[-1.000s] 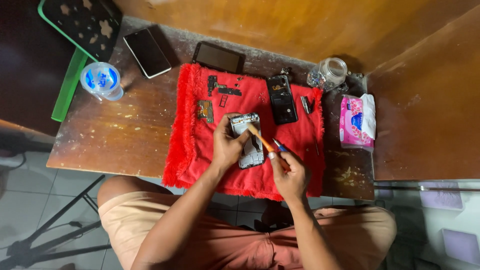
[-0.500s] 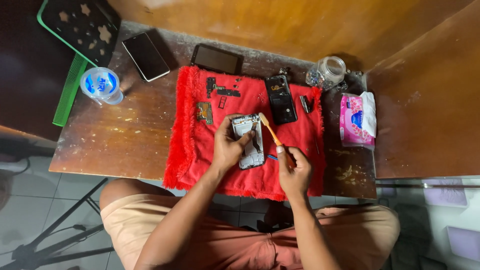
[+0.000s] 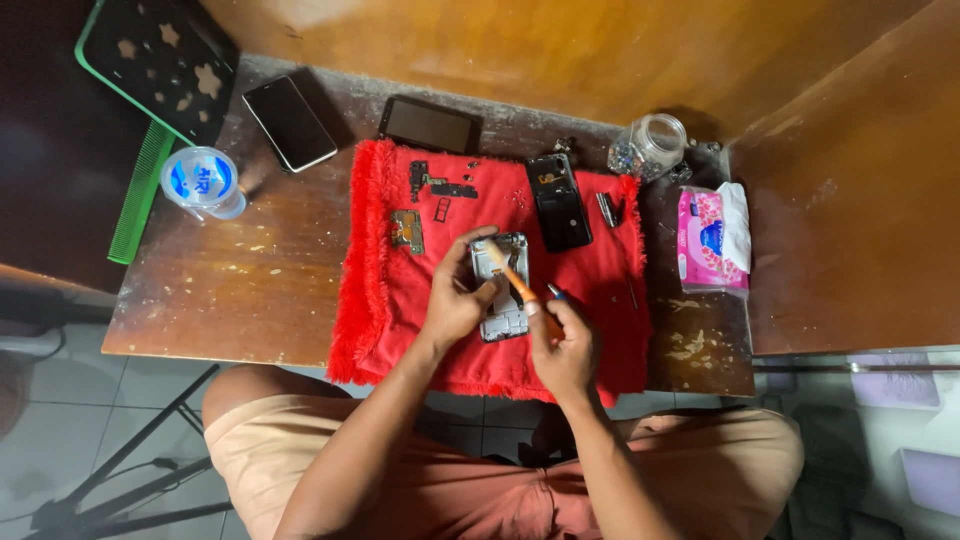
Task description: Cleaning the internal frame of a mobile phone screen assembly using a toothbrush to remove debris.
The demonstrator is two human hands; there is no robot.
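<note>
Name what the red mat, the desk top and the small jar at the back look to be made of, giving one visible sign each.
Red mat: soft cloth, likely towelling; fuzzy fringed edge.
Desk top: wood, worn varnish; grain and pale chipped patches.
Jar: clear glass or plastic, I cannot tell which; its contents show through.

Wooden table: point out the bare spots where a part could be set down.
Bare wood on the table between the water cup and the red cloth. The cloth's lower left is free. Its top edge, with phone parts and jar, is crowded.
</note>
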